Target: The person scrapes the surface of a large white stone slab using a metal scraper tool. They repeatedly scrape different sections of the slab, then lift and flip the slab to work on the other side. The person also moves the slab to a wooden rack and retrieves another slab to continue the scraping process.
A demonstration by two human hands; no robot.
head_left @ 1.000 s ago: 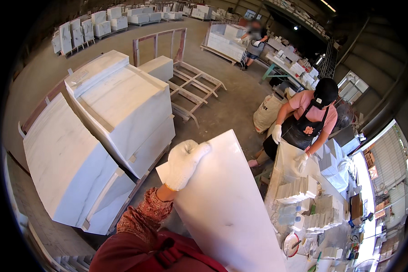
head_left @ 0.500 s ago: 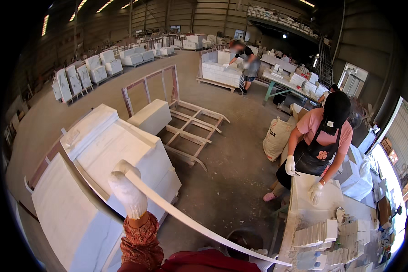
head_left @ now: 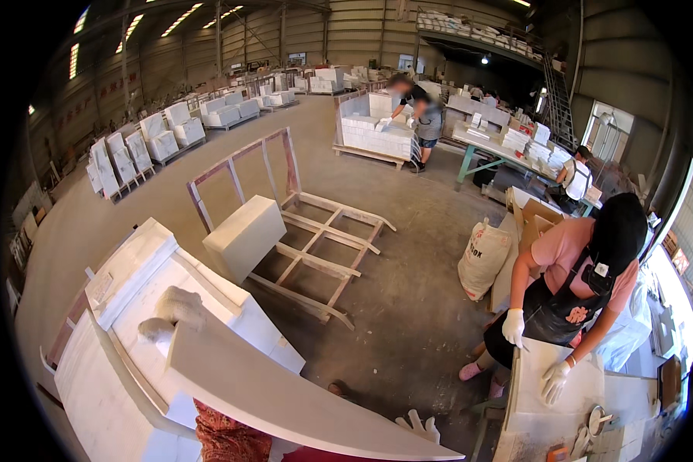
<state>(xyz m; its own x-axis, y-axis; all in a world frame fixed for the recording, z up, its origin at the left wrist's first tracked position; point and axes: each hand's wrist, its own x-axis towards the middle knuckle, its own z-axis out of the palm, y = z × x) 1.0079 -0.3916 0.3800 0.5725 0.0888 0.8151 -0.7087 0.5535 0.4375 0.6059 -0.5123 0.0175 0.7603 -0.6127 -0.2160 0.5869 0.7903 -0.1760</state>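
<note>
I see white slab [head_left: 285, 393] spanning 7 to 5 o'clock, above stacked white blocks [head_left: 115, 362]. My left hand [head_left: 173, 312], gloved, closed over slab's far edge at 8 o'clock. My right hand [head_left: 417, 426], fingers spread, at slab's near edge, 6 o'clock.

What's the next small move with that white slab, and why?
Probably lower the white slab flat onto the stacked white slabs at the left. The left hand grips its far end right over that stack, and the right hand steadies the near edge, fingers spread.

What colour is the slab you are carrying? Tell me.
White, plain and unpatterned; the slab shows best in the head view.
</note>
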